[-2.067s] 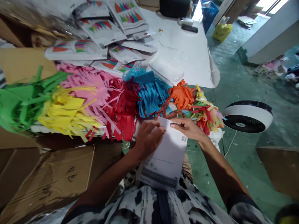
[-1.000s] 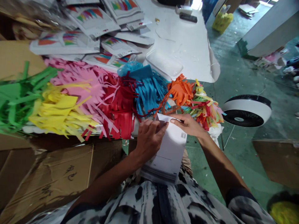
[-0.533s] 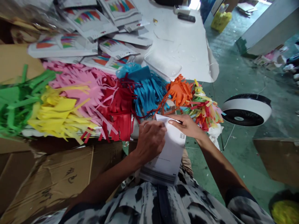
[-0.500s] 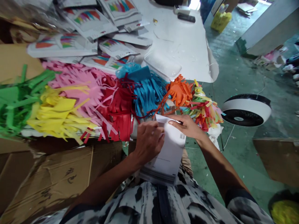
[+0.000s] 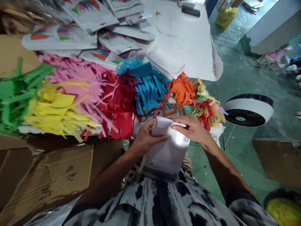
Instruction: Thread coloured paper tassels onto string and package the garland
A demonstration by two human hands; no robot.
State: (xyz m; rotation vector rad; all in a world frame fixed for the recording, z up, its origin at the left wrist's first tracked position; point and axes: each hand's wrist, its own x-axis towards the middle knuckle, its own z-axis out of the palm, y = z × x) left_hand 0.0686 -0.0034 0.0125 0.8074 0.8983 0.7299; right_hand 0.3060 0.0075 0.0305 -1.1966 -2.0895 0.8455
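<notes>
Gripping the white packet (image 5: 162, 155) just above your lap, you have both hands engaged: your left hand (image 5: 145, 138) clasps its left edge, thumb across the face; your right hand (image 5: 193, 128) pinches the upper right edge. The packet's upper end points away from you. Beyond it, left to right, lie red strips (image 5: 120, 116), blue strips (image 5: 149, 94) and orange strips (image 5: 182, 89). Behind the blue strips, a clear plastic tray (image 5: 166, 61) rests at the edge of the white tabletop (image 5: 191, 47). Farther off, to your left, printed packets (image 5: 94, 17) lie overlapping.
</notes>
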